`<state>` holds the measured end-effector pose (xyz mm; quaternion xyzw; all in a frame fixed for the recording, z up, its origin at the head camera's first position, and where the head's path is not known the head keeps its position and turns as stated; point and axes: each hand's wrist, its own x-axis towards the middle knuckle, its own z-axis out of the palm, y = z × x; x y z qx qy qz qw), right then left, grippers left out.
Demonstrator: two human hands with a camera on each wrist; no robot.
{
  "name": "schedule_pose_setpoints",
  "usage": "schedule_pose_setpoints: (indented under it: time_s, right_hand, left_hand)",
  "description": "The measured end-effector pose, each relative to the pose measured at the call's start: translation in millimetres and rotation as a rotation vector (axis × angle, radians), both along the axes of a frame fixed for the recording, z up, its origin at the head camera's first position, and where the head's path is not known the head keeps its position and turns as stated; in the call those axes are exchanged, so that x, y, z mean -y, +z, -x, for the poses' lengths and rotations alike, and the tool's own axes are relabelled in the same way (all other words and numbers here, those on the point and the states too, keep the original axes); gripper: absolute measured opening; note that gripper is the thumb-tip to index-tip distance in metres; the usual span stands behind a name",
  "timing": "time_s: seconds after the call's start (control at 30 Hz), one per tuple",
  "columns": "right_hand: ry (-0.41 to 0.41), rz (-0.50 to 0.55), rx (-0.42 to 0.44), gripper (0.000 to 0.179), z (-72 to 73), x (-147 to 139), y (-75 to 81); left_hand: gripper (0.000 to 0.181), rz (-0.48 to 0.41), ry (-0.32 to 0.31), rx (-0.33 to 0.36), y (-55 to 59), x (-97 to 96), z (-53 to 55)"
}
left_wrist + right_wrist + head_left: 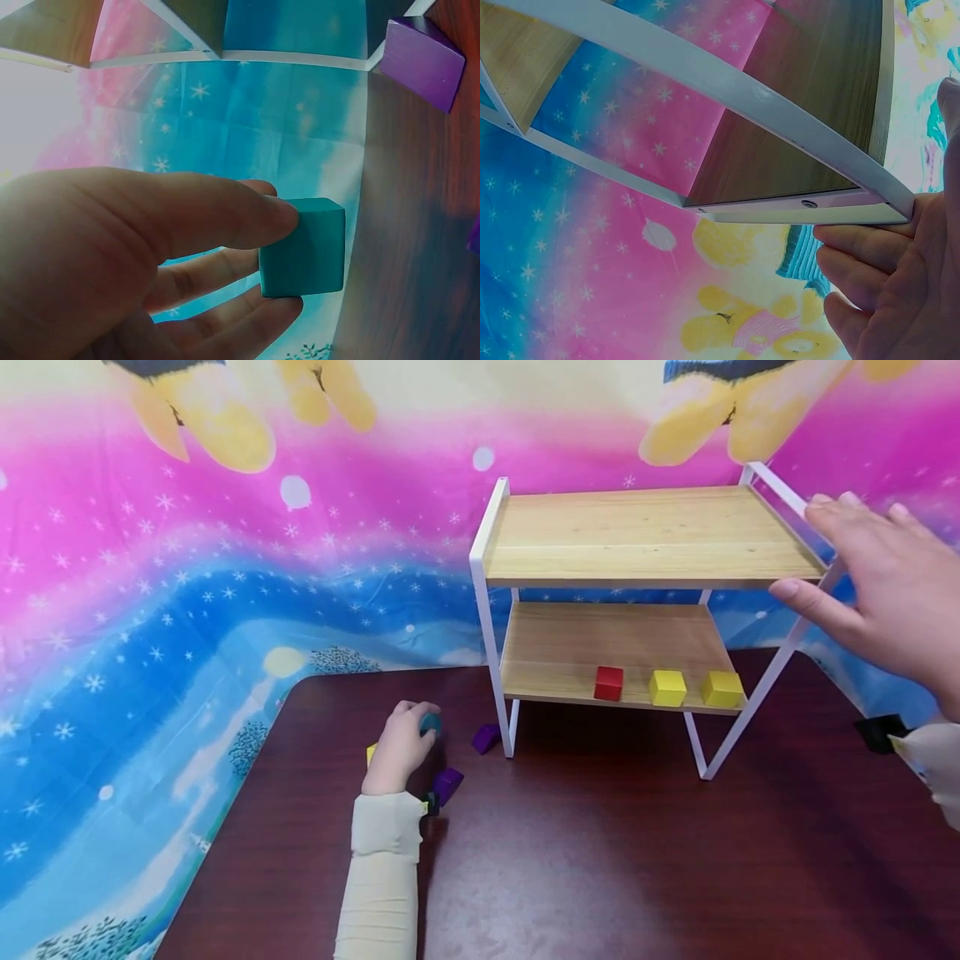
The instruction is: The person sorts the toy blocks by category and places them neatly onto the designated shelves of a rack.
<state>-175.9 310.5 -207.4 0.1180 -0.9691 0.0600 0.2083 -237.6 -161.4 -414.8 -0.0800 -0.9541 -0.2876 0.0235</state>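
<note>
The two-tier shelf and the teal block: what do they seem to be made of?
Shelf boards: probably wood or wood-effect laminate, satin; grain lines show.
Shelf frame: likely painted metal, smooth and white; it is slim, with a fastener showing.
Teal block: perhaps painted wood or plastic, smooth, fairly matte; no grain shows.

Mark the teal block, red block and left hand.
Teal block (309,253): left wrist view, broad face.
Red block (608,688): head view, front face.
Left hand (401,743): head view, back of it.
</note>
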Motion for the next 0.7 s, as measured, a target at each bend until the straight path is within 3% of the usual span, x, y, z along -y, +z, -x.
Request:
schedule_pose_setpoints:
  time_s: [0.7]
  right_hand:
    - [-0.012,0.0,0.003,0.09,0.2,0,1.0]
  left_hand:
    - [0.034,0.002,-0.027,-0.068,19.6,-1.1,-12.9]
